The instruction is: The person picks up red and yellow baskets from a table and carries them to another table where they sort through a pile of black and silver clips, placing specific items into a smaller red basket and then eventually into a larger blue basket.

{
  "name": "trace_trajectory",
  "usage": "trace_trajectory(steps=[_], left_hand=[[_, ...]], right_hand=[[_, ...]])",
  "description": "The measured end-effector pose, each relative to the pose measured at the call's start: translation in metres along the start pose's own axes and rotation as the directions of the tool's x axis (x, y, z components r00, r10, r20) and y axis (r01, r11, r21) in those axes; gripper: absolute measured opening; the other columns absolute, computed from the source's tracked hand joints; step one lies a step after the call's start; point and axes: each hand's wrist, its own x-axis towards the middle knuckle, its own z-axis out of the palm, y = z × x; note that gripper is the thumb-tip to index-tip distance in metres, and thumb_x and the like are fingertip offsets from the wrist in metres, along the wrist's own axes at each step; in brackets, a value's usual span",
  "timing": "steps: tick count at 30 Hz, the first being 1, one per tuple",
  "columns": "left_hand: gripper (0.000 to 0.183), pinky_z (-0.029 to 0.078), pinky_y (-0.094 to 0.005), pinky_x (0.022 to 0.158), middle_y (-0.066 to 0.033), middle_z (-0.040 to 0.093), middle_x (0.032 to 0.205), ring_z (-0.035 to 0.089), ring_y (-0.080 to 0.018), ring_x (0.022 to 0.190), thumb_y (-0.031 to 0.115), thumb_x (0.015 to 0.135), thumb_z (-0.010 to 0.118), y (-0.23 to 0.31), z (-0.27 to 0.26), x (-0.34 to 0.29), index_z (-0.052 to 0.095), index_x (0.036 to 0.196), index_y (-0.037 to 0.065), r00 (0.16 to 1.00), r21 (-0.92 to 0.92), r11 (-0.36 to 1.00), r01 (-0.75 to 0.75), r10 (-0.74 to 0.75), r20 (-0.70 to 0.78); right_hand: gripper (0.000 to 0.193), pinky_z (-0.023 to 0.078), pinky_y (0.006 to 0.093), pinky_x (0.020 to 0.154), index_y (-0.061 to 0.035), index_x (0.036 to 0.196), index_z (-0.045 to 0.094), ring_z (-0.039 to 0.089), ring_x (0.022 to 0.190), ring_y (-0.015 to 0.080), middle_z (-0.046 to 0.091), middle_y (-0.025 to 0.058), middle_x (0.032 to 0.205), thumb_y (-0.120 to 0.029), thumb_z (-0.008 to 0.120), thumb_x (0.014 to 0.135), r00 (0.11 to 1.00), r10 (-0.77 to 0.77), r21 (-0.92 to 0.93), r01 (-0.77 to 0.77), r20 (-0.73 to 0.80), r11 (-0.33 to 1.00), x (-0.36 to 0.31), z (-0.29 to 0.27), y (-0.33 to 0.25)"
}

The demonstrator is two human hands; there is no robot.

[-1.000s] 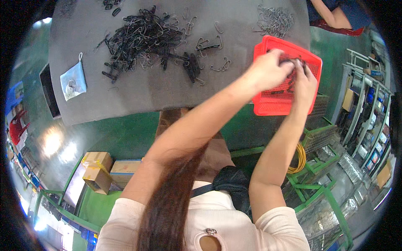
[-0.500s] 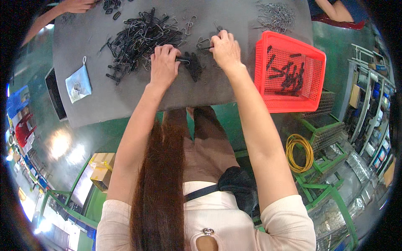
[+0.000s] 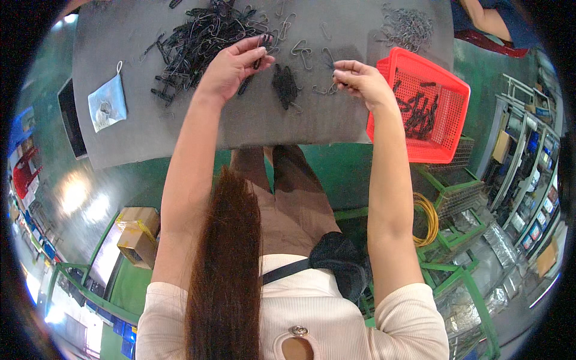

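My left hand point(image 3: 231, 69) is closed in a pinch on a small black piece with a bent wire hook point(image 3: 261, 48), at the right edge of a heap of black pieces and wire hooks point(image 3: 195, 51). Right of the table's middle, my right hand point(image 3: 363, 83) pinches a thin wire hook point(image 3: 329, 60) with something dark at the fingertips. Between the hands lies a small cluster of black pieces point(image 3: 284, 87). Loose wire hooks point(image 3: 302, 54) are scattered just beyond it. A red basket point(image 3: 379, 126) holding black pieces point(image 3: 423, 117) stands beside my right wrist.
A pile of silver wire hooks point(image 3: 408, 29) lies at the far right of the grey table point(image 3: 174, 141). On its left side rests a light blue face mask point(image 3: 108, 105). Another person's arm point(image 3: 474, 12) shows at the upper right. A coiled yellow hose point(image 3: 427, 221) hangs below the basket.
My right hand has moved right toward the basket, carrying a wire hook. My left hand has lifted slightly and turned, with the small black piece in its fingertips. The upper-left person's hand has left view.
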Motion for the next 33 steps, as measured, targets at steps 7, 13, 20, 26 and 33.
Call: trace_trajectory(steps=[7, 13, 20, 26, 33], left_hand=[[0.014, 0.048, -0.0314, 0.076, -0.0098, 0.057, 0.092, 0.058, -0.0213, 0.086, 0.009, 0.084, 0.049, -0.008, -0.013, -0.007, 0.048, 0.096, 0.001, 0.990, -0.092, 0.986, 0.137, -0.140, -0.017], [0.013, 0.045, -0.0274, 0.073, -0.0063, 0.057, 0.093, 0.057, -0.0163, 0.080, 0.013, 0.080, 0.055, -0.023, -0.007, -0.023, 0.050, 0.088, 0.003, 0.952, 0.245, 0.967, -0.075, 0.143, -0.272], [0.013, 0.045, -0.0271, 0.070, -0.0028, 0.059, 0.089, 0.056, -0.0122, 0.083, 0.020, 0.080, 0.059, -0.002, -0.021, -0.018, 0.055, 0.085, 0.008, 0.955, -0.045, 0.999, 0.008, -0.021, -0.297], [0.018, 0.047, -0.0272, 0.070, -0.0058, 0.059, 0.082, 0.059, -0.0170, 0.086, 0.022, 0.083, 0.054, 0.006, -0.027, -0.025, 0.054, 0.089, 0.006, 0.973, 0.009, 0.997, 0.073, -0.069, -0.220], [0.020, 0.042, -0.0224, 0.065, -0.0029, 0.059, 0.080, 0.057, -0.0137, 0.080, 0.022, 0.085, 0.051, 0.013, -0.017, -0.022, 0.057, 0.094, 0.006, 0.936, 0.663, 0.730, 0.168, 0.092, -0.339]], right_hand=[[0.017, 0.045, 0.0318, 0.065, -0.0029, 0.088, 0.052, 0.056, 0.073, 0.0189, 0.057, 0.0106, 0.077, -0.009, 0.048, 0.073, 0.985, -0.162, -0.342, 0.133, -0.060, 0.930, 0.013, 0.060, 0.039], [0.032, 0.047, 0.0404, 0.069, -0.0006, 0.093, 0.046, 0.056, 0.082, 0.0334, 0.049, 0.0170, 0.095, -0.021, 0.060, 0.073, 0.874, -0.386, -0.809, -0.014, -0.295, 0.587, -0.009, 0.128, 0.018], [0.020, 0.049, 0.0378, 0.064, 0.0006, 0.091, 0.046, 0.058, 0.079, 0.0311, 0.049, 0.0158, 0.092, -0.011, 0.053, 0.076, 0.905, -0.352, -0.890, -0.059, -0.239, 0.453, 0.005, 0.139, 0.025], [0.014, 0.049, 0.0334, 0.058, -0.0051, 0.088, 0.049, 0.057, 0.074, 0.0230, 0.050, 0.0100, 0.087, -0.015, 0.048, 0.078, 0.885, -0.461, -0.988, 0.008, -0.065, 0.155, 0.015, 0.141, 0.037], [0.015, 0.045, 0.0303, 0.055, -0.0075, 0.088, 0.049, 0.055, 0.070, 0.0196, 0.050, 0.0080, 0.083, -0.019, 0.047, 0.078, 0.891, -0.454, -0.994, -0.060, -0.011, -0.094, 0.021, 0.146, 0.041]])
